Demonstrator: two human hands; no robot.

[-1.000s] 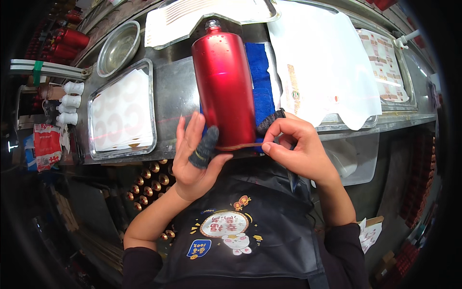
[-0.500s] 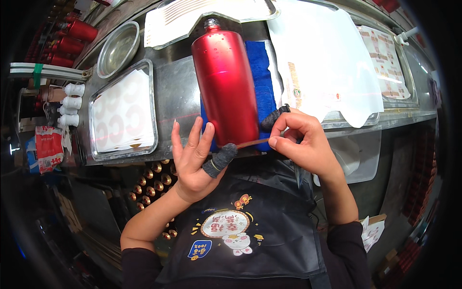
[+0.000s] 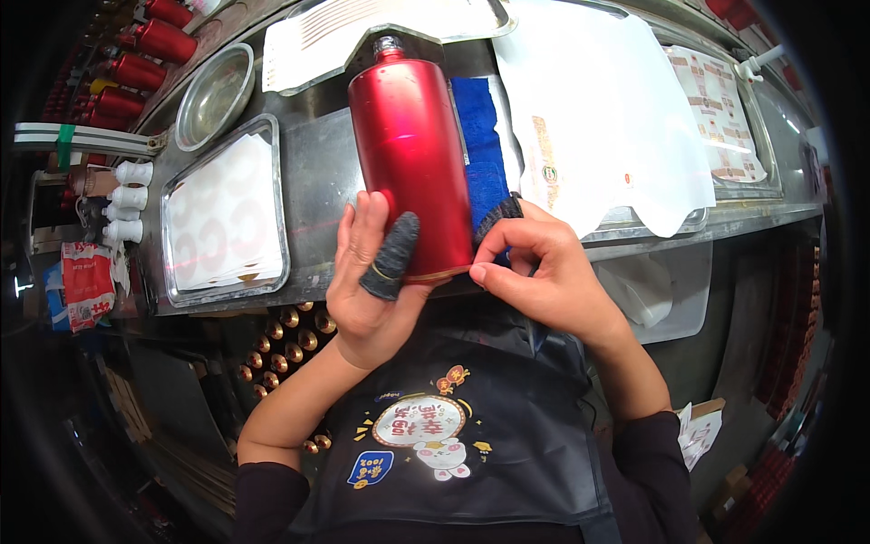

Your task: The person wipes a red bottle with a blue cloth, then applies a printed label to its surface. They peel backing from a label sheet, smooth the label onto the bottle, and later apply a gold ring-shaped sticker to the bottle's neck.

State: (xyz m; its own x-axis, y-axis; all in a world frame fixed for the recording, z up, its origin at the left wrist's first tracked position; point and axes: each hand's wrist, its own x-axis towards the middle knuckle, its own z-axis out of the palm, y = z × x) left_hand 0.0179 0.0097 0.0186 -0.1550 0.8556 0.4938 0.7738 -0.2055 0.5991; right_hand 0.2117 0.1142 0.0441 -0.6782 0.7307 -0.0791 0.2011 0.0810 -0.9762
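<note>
Tapered metallic-red bottle lies upper centre on the grey metal bench. Your left hand is spread against its lower left; your right hand pinches a thin brown strip. Strip lines the base; 1 end looks unsecured.

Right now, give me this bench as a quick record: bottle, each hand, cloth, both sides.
Bottle: red, neck pointing away
Left hand: fingers against the bottle's lower left, one wearing a dark cover
Right hand: thumb and forefinger at a thin brown strip along the bottle's base
Cloth: blue, showing at the bottle's right
Left side: metal tray of white sheets, round bowl
Right side: large white sheet
</note>
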